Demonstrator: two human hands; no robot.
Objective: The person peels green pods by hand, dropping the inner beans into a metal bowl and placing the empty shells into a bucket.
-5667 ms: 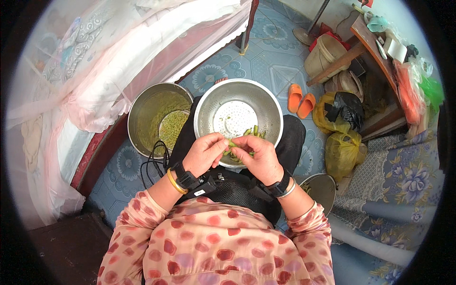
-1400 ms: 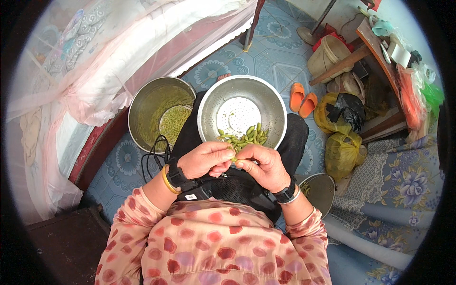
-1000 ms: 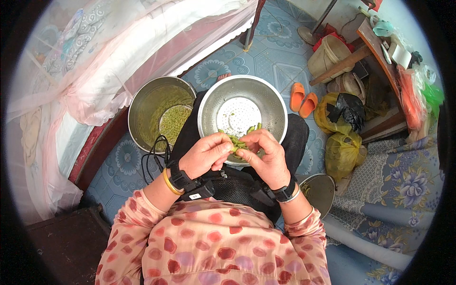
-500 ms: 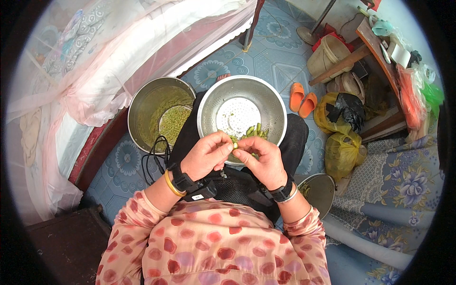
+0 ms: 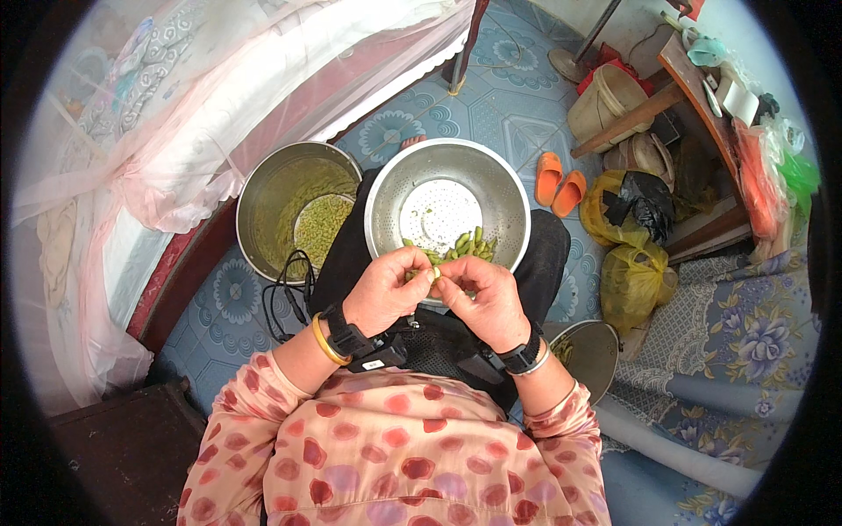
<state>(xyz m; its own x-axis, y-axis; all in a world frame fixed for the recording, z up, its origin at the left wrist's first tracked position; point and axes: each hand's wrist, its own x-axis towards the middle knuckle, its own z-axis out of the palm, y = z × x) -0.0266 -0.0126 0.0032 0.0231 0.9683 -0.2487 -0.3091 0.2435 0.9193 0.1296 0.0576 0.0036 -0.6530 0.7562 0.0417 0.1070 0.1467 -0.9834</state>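
Observation:
A perforated metal colander (image 5: 386, 197) rests on my lap, with several green soybean pods (image 5: 474, 244) gathered at its near side. Above that near rim, the fingertips of my left hand (image 5: 386, 294) and my right hand (image 5: 487, 302) meet, both closed in a pinch. Between them is a small green soybean pod (image 5: 435, 273), partly covered by the fingers. A deep metal pot (image 5: 259, 206) stands on the floor to the left, holding many loose shelled beans (image 5: 323, 223).
Beside my right knee sits another metal container (image 5: 599, 358) with some pods inside. Orange slippers (image 5: 560, 184), yellow plastic bags (image 5: 636, 279) and a wooden table (image 5: 702, 83) are to the right. A bed with netting (image 5: 167, 167) runs along the left; a black cable (image 5: 285, 294) hangs near the pot.
My left hand has shifted slightly right, and both hands' fingertips are closer together around the pod. The colander and the pot have stayed in place.

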